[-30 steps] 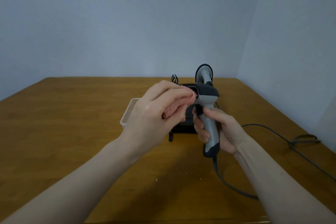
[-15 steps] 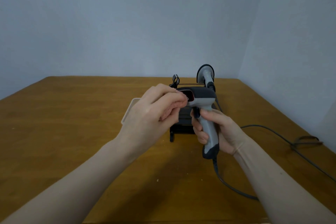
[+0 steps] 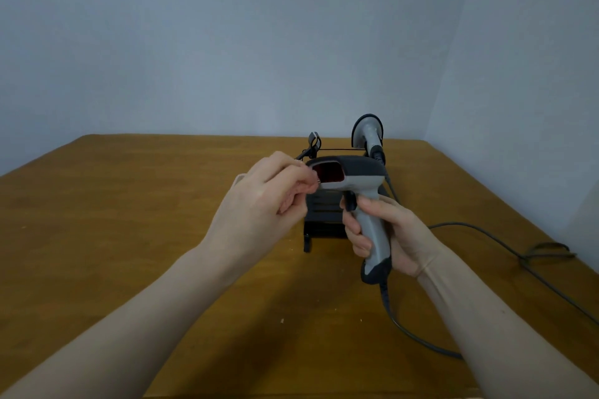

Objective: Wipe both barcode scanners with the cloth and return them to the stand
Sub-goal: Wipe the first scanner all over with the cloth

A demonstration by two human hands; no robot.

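Left hand (image 3: 259,201) drawn back off scanner (image 3: 356,181) window | possibly pinching cloth | right hand (image 3: 393,236) grasps handle

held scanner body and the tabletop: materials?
Scanner: looks like molded plastic, matte grey handle with a darker head and butt, dark red glossy window, probably tinted plastic. Table: wood or wood veneer, satin brown, faint grain visible; cannot tell which.

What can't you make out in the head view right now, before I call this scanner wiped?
- Cloth: hidden inside the curled left hand; only a pinkish sliver shows.
- Tray: only a pale corner shows behind that hand.
- Stand: partly blocked by both hands and the held scanner.
- Second scanner: mostly behind the held one.
- Cable: runs off the right edge.
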